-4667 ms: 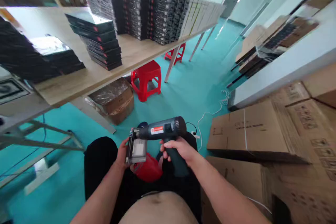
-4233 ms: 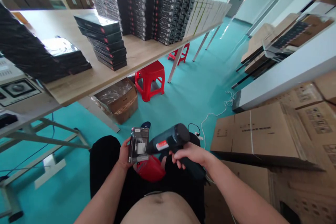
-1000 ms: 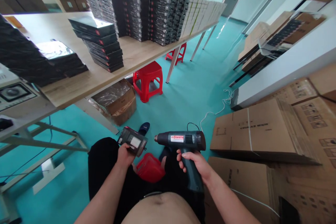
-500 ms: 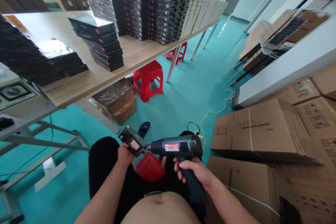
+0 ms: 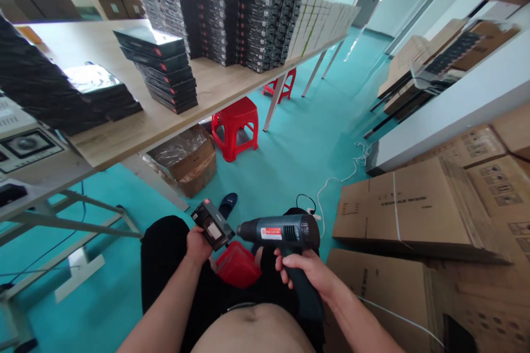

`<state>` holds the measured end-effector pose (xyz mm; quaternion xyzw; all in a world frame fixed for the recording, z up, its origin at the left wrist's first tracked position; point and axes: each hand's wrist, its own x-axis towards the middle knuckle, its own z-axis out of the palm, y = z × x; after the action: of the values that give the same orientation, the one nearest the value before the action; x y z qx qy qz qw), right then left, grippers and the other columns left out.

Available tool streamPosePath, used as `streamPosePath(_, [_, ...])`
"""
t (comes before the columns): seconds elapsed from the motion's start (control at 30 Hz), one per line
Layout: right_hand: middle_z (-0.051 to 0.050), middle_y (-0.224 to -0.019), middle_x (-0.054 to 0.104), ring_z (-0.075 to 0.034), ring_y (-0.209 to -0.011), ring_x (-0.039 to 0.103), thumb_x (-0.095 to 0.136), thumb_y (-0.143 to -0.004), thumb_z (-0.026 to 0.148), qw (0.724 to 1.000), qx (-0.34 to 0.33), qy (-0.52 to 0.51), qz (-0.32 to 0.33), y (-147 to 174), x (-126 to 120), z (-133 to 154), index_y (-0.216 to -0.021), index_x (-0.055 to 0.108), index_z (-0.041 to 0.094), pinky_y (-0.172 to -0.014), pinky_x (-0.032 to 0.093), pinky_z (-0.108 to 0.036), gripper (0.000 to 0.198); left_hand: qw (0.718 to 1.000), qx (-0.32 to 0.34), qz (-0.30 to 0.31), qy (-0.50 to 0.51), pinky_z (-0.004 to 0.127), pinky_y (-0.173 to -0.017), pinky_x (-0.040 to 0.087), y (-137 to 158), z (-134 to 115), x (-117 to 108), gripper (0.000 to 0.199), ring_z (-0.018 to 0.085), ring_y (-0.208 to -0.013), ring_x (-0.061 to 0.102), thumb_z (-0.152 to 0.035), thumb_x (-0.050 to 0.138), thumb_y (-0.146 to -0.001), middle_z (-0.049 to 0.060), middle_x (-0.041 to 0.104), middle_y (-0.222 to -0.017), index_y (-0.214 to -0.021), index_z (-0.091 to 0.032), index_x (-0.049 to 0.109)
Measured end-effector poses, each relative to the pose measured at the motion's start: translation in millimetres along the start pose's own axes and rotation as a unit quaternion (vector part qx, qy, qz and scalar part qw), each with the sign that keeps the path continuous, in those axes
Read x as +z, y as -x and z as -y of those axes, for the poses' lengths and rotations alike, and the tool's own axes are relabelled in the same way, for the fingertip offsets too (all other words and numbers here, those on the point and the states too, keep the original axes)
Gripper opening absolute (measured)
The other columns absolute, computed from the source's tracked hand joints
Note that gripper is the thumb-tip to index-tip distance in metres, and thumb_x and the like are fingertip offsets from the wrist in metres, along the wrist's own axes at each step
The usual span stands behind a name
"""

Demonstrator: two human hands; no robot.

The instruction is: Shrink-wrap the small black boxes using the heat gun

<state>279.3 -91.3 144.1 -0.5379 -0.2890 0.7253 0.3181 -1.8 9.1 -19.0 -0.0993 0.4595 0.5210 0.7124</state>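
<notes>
My left hand (image 5: 197, 244) grips a small black box (image 5: 212, 224) wrapped in clear film, tilted with one end toward the right. My right hand (image 5: 307, 271) is closed around the handle of a dark heat gun (image 5: 281, 230) with a red label. The gun's nozzle points left and sits almost against the box's end. Both are held above my lap, over a red stool (image 5: 236, 266) between my knees.
A long wooden table (image 5: 124, 132) at the left carries stacks of black boxes (image 5: 161, 69). Beneath it stand a film-covered carton (image 5: 183, 158) and red stools (image 5: 234, 126). Flat cardboard cartons (image 5: 409, 212) pile up at my right. A white cable (image 5: 331, 185) trails across the teal floor.
Over the last second the heat gun's nozzle moved left, up to the box's end. Earlier the box stood upright against the nozzle; now it is turned and tilted in my left hand.
</notes>
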Motion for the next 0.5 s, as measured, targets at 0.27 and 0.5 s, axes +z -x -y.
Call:
streamPosePath(0.27, [-0.009,-0.08,0.064,-0.015,-0.06,0.06,0.06,-0.074,0.026,0.999,-0.02,-0.016,-0.031,-5.0,-4.1,-3.1,-0.1,0.061,0.009,-0.048,0.047,-0.023,0.031,0.993,-0.074,-0.004,-0.089,0.039,-0.058,0.054,2.2,3.9,1.3,0.027,0.026,-0.06,0.062,-0.021,0.044,-0.054,0.006,0.059,-0.062,-0.078,-0.016,0.054])
streamPosePath(0.5, [-0.01,-0.081,0.064,-0.017,-0.062,0.062,0.056,-0.076,0.025,0.998,-0.026,-0.063,0.015,-14.7,-6.0,12.9,-0.1,0.06,0.009,-0.048,0.047,-0.023,0.029,0.979,-0.117,-0.022,-0.167,0.038,-0.045,0.05,-2.1,15.8,-4.0,0.017,0.026,-0.048,0.057,-0.021,0.047,-0.055,0.009,0.057,-0.055,-0.07,-0.015,0.052])
